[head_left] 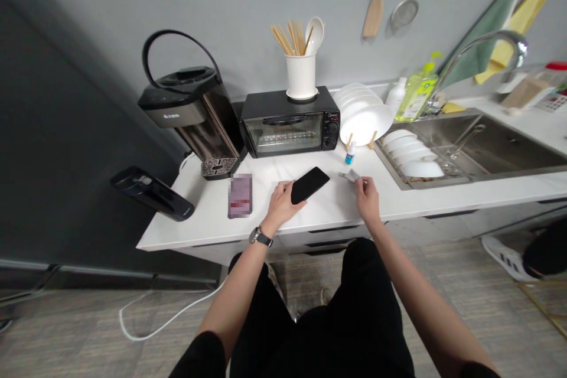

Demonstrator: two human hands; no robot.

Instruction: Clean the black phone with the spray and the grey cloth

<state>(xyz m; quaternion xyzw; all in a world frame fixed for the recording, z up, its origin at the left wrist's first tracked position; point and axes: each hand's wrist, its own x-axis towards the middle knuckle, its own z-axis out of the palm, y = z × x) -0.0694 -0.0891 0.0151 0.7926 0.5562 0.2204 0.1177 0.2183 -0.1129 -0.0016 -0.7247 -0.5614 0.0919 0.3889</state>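
Observation:
My left hand (280,205) grips the near end of a black phone (310,184), tilting it up off the white countertop (199,224). A watch sits on that wrist. My right hand (367,195) pinches a small grey cloth or wipe (351,175) just right of the phone. A small white bottle with a blue cap (349,153) stands behind the wipe. A second flat device with a blurred face (240,195) lies on the counter to the left of my left hand.
A black toaster oven (290,124) with a chopstick holder (301,74) on top stands at the back, a water boiler (195,112) left of it. White plates (363,115) and a sink (487,147) with bowls are to the right. Another person's shoe (507,257) is at the right.

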